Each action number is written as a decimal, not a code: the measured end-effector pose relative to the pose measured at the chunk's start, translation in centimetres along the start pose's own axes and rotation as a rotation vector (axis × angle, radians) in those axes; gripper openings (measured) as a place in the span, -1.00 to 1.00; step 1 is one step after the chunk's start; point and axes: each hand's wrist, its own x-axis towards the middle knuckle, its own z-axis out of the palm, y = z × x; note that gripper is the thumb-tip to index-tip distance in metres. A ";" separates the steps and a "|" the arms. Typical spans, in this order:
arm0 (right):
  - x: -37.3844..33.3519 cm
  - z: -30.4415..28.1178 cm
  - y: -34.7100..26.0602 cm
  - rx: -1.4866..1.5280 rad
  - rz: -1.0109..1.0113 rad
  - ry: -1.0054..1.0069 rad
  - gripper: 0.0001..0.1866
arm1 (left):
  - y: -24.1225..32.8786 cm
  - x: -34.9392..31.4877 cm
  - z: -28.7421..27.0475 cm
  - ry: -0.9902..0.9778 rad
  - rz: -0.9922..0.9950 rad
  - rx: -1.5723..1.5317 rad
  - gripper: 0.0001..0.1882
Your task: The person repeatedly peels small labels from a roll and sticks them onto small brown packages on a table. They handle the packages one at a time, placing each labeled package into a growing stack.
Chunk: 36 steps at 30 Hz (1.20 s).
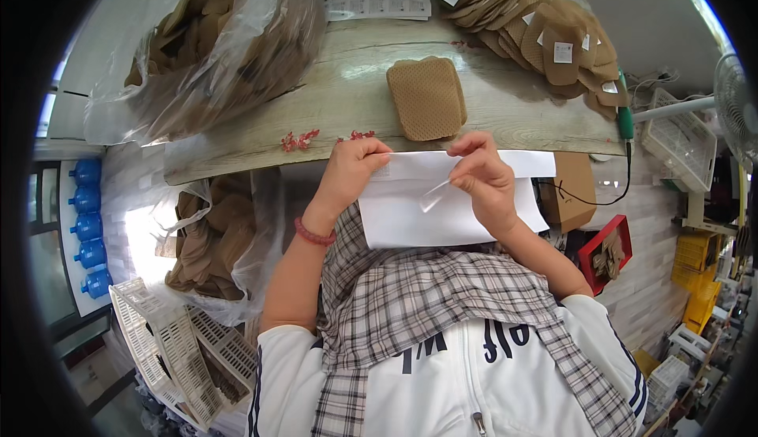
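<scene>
A large white paper sheet [442, 216] hangs between the table's front edge and my lap. My left hand [353, 170] is closed on the sheet's upper left corner, thumb and fingers pinched together. My right hand [485, 180], in front of the sheet, pinches a small translucent strip [433, 198] that slants down to the left. Just beyond my hands lies a short stack of brown textured pads [427, 99] with rounded corners.
Bagged brown pads [229, 50] fill the table's back left; labelled pads [562, 46] are heaped at the back right. Red scraps [300, 139] lie near the front edge. Beside it hangs a green-handled tool [624, 117] with a cable. Below stand another bag [217, 240] and a cardboard box [574, 192].
</scene>
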 end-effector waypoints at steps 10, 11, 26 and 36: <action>10.4 -2.5 2.1 -0.045 0.492 0.200 -0.91 | 1.7 1.0 3.2 0.347 0.802 0.604 -0.94; 10.6 -2.5 2.5 -0.108 0.511 0.185 -0.90 | 1.5 1.2 3.3 0.350 0.802 0.607 -0.94; 10.0 -1.7 5.2 -0.307 0.421 0.216 -0.89 | 1.2 1.7 3.3 0.344 0.831 0.548 -0.92; 9.8 -0.5 4.1 -0.509 0.357 0.243 -0.88 | 2.0 1.2 3.4 0.298 0.763 0.561 -0.90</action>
